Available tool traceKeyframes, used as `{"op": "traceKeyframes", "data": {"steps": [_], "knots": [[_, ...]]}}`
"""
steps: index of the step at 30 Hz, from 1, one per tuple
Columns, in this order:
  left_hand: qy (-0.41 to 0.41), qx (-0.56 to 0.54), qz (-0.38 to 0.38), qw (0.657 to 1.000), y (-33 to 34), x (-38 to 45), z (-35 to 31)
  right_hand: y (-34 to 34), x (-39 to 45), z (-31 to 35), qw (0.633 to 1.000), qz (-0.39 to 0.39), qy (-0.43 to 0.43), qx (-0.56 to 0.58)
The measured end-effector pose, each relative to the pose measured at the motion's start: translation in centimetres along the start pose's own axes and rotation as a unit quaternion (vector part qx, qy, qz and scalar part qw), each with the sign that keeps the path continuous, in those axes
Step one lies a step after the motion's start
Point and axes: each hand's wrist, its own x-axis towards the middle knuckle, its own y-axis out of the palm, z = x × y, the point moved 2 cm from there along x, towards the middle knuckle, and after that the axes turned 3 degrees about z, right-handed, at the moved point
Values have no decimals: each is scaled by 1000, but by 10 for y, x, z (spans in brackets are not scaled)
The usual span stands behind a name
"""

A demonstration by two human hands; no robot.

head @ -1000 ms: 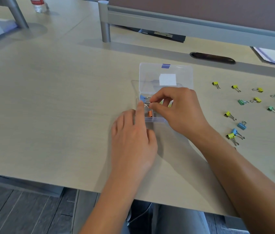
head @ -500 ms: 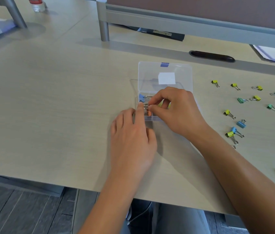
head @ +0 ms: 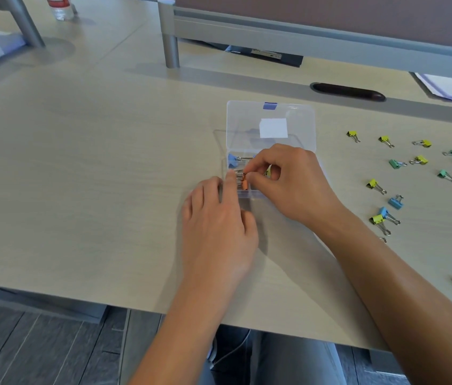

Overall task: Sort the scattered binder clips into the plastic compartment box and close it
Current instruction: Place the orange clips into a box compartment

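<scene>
box: clear plastic compartment box (head: 249, 193) set mid-table (head: 94, 176), lid (head: 270, 115) swung back open | right hand (head: 291, 184): orange binder clip (head: 245, 184) pinched by thumb and forefinger inside near-left compartment | left hand (head: 216, 226): laid flat, forefinger touching box's left edge, nothing held | loose clips (head: 397, 202): scattered on table, right of box

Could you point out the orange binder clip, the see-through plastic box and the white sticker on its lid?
orange binder clip (head: 245, 184), head view, on its orange body.
see-through plastic box (head: 247, 193), head view, on its near front wall.
white sticker (head: 273, 128), head view, at its middle, on the raised lid.
</scene>
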Motion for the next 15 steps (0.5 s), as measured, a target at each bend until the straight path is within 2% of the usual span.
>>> {"op": "traceKeyframes", "data": {"steps": [15], "knots": [[9, 25, -11, 1000, 2, 0, -2, -4, -6, 7, 997, 1, -32, -68]]}}
